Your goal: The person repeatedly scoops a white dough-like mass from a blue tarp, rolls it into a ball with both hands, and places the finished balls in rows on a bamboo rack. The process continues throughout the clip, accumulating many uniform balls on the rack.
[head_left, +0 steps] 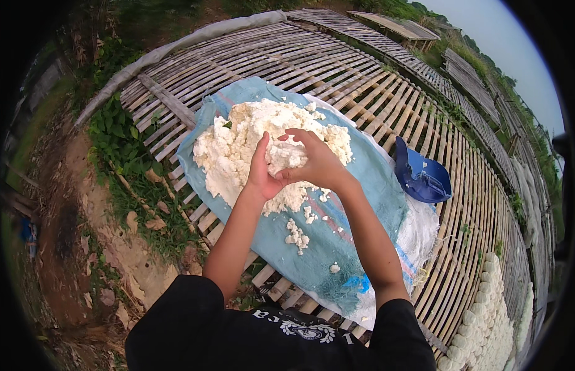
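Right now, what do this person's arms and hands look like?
The left hand and right hand are bare, without gloves, and no watch or band shows at the wrists. The forearms are bare too, below short black sleeves of a black shirt with a white emblem.

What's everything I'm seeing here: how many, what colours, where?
Bamboo rack: 1, brown, centre
Farther racks: several, grey, upper right
Roll: 1, grey, upper left
Lower sack: 1, white, on rack
Upper sack: 1, teal, over lower
Crumbly pile: 1, cream, on upper sack
Crumbs: many, cream, beside pile
Held clump: 1, cream, over pile
Scoop-like item: 1, blue, right of pile
Round lumps: many, whitish, lower right
Plants: many, green, around rack
Shirt: 1, black, lower edge
Forearms: 2, bare, lower centre
Left hand: 1, bare, clump's left
Right hand: 1, bare, clump's right
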Demonstrator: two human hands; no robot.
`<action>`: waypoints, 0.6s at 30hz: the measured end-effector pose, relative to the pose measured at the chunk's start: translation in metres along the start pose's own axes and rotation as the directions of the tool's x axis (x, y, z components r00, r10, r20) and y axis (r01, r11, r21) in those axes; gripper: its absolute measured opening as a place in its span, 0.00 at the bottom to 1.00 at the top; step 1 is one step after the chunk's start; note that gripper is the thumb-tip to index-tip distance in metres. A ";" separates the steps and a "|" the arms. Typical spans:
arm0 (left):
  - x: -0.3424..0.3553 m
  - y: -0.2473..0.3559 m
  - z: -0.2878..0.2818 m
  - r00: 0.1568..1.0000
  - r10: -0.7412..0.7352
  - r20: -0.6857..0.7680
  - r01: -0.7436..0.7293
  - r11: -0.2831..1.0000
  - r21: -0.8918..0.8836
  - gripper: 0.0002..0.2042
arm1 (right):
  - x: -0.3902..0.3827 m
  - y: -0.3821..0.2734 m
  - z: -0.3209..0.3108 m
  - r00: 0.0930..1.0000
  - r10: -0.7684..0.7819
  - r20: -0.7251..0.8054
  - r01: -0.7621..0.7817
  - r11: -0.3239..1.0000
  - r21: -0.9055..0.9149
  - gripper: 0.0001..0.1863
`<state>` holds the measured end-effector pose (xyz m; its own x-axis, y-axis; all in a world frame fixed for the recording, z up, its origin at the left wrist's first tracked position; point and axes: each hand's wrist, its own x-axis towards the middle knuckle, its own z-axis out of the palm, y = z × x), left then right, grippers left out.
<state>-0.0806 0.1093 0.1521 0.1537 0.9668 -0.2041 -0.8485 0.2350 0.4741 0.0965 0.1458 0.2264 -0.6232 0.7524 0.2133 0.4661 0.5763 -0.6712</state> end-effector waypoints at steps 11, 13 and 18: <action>-0.050 -0.097 0.035 0.993 -0.070 -0.097 0.050 0.981 -0.189 0.20 | -0.094 -0.012 0.064 0.740 0.300 -0.602 0.076 0.852 0.518 0.32; -0.045 -0.112 0.035 0.999 -0.033 -0.016 0.029 0.977 -0.212 0.22 | -0.105 -0.006 0.076 0.705 0.205 -0.678 0.113 0.913 0.393 0.31; 0.036 -0.141 0.027 0.970 -0.240 -0.037 0.242 0.950 0.196 0.28 | -0.095 0.058 0.063 0.528 0.477 -0.703 -0.206 0.875 0.439 0.30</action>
<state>0.0584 0.1136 0.1009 0.3340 0.8778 -0.3435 -0.6699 0.4774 0.5686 0.1433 0.0873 0.1226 0.3349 0.8961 0.2914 0.2606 0.2091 -0.9425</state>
